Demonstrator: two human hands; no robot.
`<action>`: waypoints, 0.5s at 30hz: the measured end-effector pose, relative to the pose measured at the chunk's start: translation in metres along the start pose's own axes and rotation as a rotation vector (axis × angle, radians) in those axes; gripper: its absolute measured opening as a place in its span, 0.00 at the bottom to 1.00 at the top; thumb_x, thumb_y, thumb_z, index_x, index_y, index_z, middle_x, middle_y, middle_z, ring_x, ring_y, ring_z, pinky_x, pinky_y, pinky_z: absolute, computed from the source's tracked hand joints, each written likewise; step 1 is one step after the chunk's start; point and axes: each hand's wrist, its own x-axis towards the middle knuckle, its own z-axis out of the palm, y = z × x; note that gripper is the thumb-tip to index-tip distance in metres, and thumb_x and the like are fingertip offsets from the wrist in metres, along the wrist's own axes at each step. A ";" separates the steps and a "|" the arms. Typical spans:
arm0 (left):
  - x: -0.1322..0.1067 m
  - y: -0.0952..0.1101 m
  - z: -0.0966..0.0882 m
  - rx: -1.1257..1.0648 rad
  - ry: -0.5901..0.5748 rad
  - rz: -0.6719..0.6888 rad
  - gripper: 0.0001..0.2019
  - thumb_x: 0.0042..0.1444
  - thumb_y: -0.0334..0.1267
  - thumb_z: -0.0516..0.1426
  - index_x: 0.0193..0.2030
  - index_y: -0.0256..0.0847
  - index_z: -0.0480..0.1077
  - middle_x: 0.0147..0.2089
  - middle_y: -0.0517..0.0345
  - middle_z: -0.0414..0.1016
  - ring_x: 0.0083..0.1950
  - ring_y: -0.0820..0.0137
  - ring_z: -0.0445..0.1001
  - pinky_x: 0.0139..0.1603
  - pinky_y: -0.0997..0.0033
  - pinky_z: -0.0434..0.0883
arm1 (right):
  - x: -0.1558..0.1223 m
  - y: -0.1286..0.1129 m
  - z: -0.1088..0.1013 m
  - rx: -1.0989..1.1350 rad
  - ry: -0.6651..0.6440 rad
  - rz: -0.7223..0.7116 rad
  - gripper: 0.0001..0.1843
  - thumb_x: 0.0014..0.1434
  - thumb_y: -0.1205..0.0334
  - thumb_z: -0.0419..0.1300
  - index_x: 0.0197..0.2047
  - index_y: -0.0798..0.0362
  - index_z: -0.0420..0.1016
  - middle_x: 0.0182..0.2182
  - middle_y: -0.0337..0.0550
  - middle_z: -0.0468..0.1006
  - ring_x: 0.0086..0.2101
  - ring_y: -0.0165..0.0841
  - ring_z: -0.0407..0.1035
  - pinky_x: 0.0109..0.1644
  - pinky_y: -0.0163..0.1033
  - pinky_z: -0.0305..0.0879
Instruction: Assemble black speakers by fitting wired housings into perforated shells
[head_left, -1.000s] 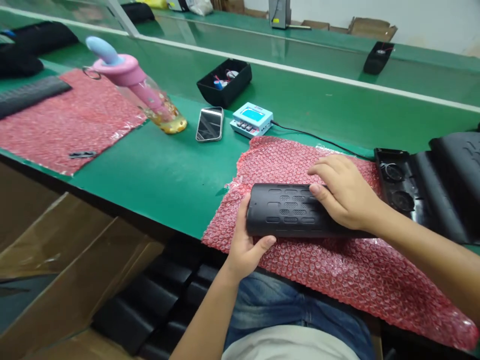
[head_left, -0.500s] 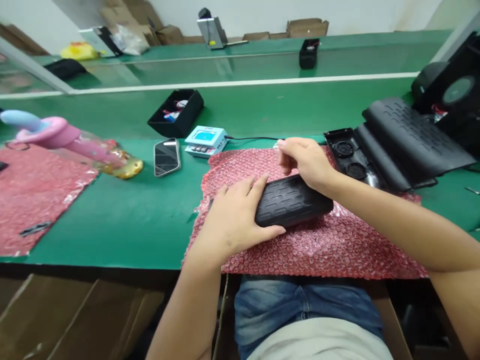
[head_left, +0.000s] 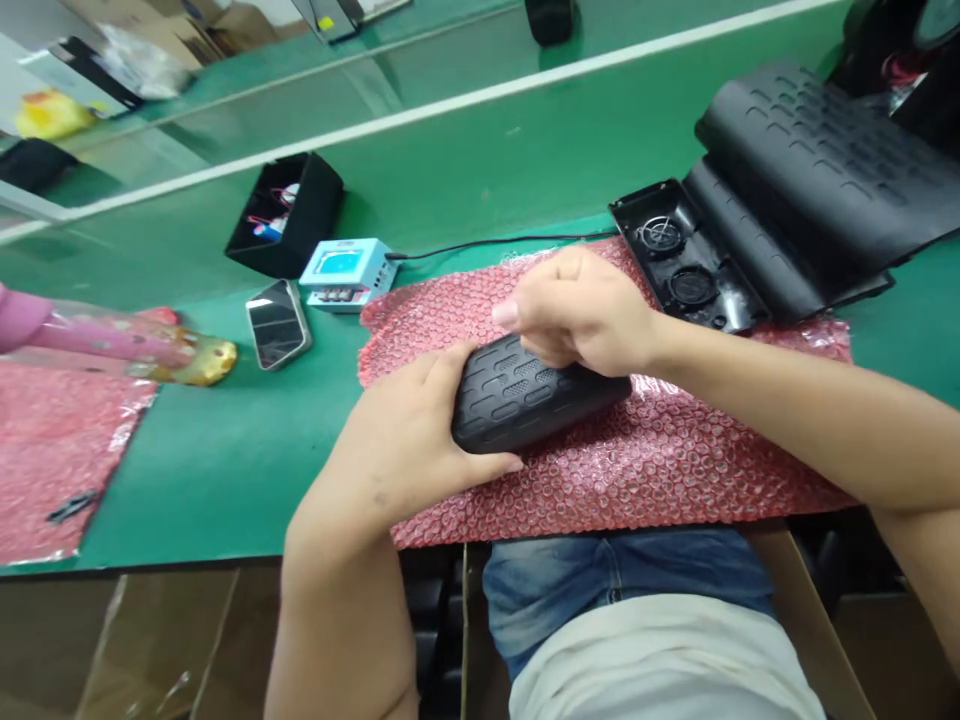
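Note:
A black oblong speaker housing (head_left: 529, 395) with slotted grille holes lies on a red bubble-wrap sheet (head_left: 675, 450) at the table's near edge. My left hand (head_left: 405, 440) wraps round its left end, thumb under the front side. My right hand (head_left: 581, 310) is curled over the top of the housing's right half, fingers bent against it. The housing's right end is hidden under that hand.
Black speaker shells (head_left: 787, 170) and an inner frame with two round drivers (head_left: 679, 265) lie at the right. A small blue tester (head_left: 341, 270) with a cable, a phone (head_left: 277, 322), a black parts tray (head_left: 289, 215), a pink-capped bottle (head_left: 112, 340) and a second red sheet (head_left: 52, 440) lie to the left.
The view swung right and down. My left hand shifted from lying over the housing's left part to gripping its end. My right hand came down onto the housing's top.

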 end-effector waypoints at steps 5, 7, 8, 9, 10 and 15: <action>0.002 -0.003 0.000 -0.008 -0.020 0.006 0.51 0.35 0.63 0.61 0.63 0.36 0.53 0.57 0.41 0.68 0.55 0.47 0.68 0.53 0.51 0.67 | 0.003 0.026 0.009 0.213 0.013 0.019 0.27 0.56 0.78 0.52 0.09 0.55 0.50 0.07 0.28 0.48 0.14 0.17 0.43 0.20 0.28 0.42; 0.005 -0.005 -0.003 -0.020 -0.053 0.001 0.51 0.36 0.64 0.60 0.63 0.35 0.54 0.56 0.41 0.68 0.55 0.47 0.68 0.54 0.51 0.67 | 0.005 0.026 0.007 0.251 0.048 -0.014 0.27 0.57 0.76 0.53 0.10 0.55 0.50 0.07 0.29 0.49 0.13 0.18 0.44 0.19 0.29 0.42; 0.006 -0.005 -0.005 -0.032 -0.072 -0.004 0.51 0.36 0.65 0.60 0.63 0.35 0.54 0.56 0.41 0.68 0.55 0.47 0.68 0.54 0.51 0.67 | 0.006 0.027 0.004 0.270 0.098 -0.049 0.27 0.58 0.74 0.53 0.10 0.55 0.50 0.07 0.29 0.49 0.12 0.19 0.44 0.19 0.29 0.42; 0.009 -0.007 -0.007 -0.051 -0.092 -0.007 0.51 0.35 0.65 0.60 0.63 0.36 0.54 0.57 0.42 0.68 0.55 0.47 0.68 0.54 0.51 0.66 | 0.007 0.027 0.000 0.281 0.172 -0.090 0.27 0.59 0.72 0.52 0.10 0.54 0.51 0.07 0.29 0.49 0.12 0.19 0.44 0.18 0.30 0.42; 0.011 -0.008 -0.010 -0.077 -0.115 -0.013 0.51 0.35 0.65 0.60 0.63 0.37 0.54 0.57 0.43 0.68 0.55 0.48 0.68 0.55 0.51 0.66 | 0.008 0.027 -0.005 0.278 0.267 -0.132 0.27 0.60 0.70 0.52 0.11 0.54 0.51 0.07 0.29 0.50 0.12 0.20 0.45 0.18 0.30 0.43; 0.035 -0.026 -0.026 -0.248 -0.311 -0.095 0.47 0.37 0.61 0.60 0.65 0.46 0.53 0.60 0.53 0.66 0.57 0.53 0.67 0.58 0.56 0.64 | 0.009 0.024 -0.037 0.003 0.551 -0.097 0.24 0.59 0.66 0.54 0.13 0.53 0.55 0.10 0.31 0.54 0.13 0.22 0.49 0.19 0.33 0.45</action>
